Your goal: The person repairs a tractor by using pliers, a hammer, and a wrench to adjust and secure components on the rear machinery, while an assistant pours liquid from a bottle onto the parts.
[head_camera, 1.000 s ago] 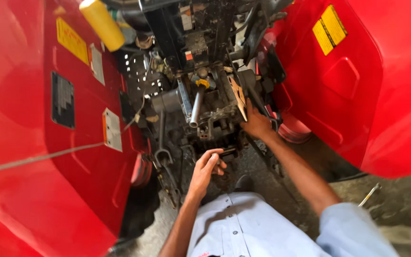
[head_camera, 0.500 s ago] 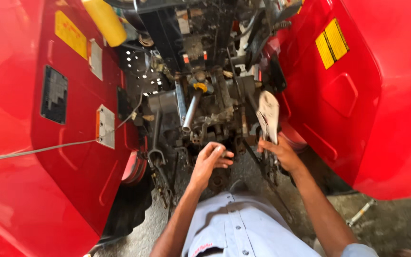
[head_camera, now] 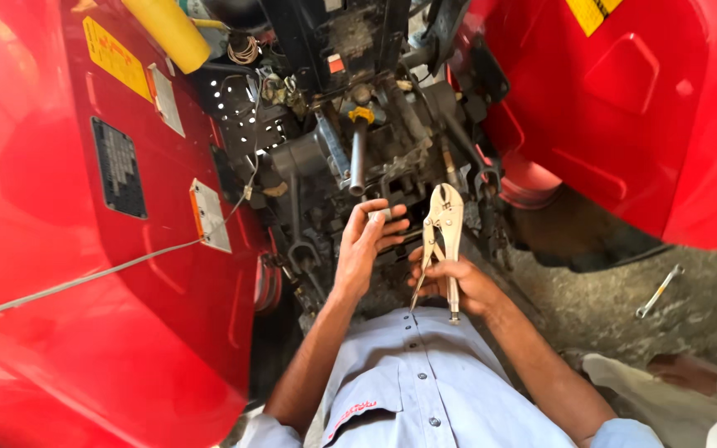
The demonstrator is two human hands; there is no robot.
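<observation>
Centre frame: right hand (head_camera: pixel 458 282) is gripping locking pliers (head_camera: pixel 443 232) by handles, jaws apart; left hand (head_camera: pixel 367 241) is curling around small part (head_camera: pixel 382 214). Risk: pliers slipping into greasy linkage (head_camera: pixel 350 158).

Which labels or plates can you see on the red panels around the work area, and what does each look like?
Yellow sticker: upper left panel, slanted rectangle.
White sticker: just right of it, narrow rectangle.
Dark data plate: middle of left panel, upright grey-black rectangle.
Orange-edged white label: left panel's lower right edge, rectangle.
Yellow sticker: right panel, top edge, partly cut off.
Small red-and-white tag: on the black housing, centre top.
</observation>
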